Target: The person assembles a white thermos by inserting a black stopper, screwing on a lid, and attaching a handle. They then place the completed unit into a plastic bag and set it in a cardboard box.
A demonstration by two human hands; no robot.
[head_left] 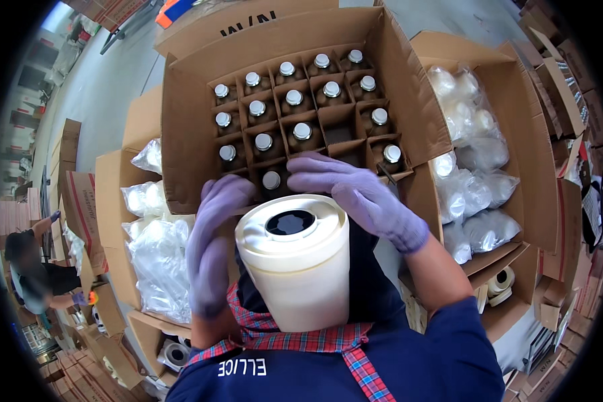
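Both my hands wear purple gloves. Beside the left rim of a white cylinder (298, 295) is my left hand (218, 224), its fingers extended toward the near edge of a cardboard carton (184, 120) and somewhat blurred. My right hand (355, 194) reaches over the carton's near edge, fingers stretched out, close to a capped bottle (271, 181) in the nearest row. The cylinder has a ringed top with a dark round centre (290, 222) and sits in front of my chest; whether either hand touches it I cannot tell. Several bottles (301, 132) with whitish caps stand upright between cardboard dividers (342, 114).
Open cartons flank the main one, holding clear plastic-wrapped white items (157, 261) at left and similar wrapped items (472, 181) at right. Lower down lie white rolls (499, 281) in a box. Another person (37, 271) works at the far left among stacked cartons (87, 214).
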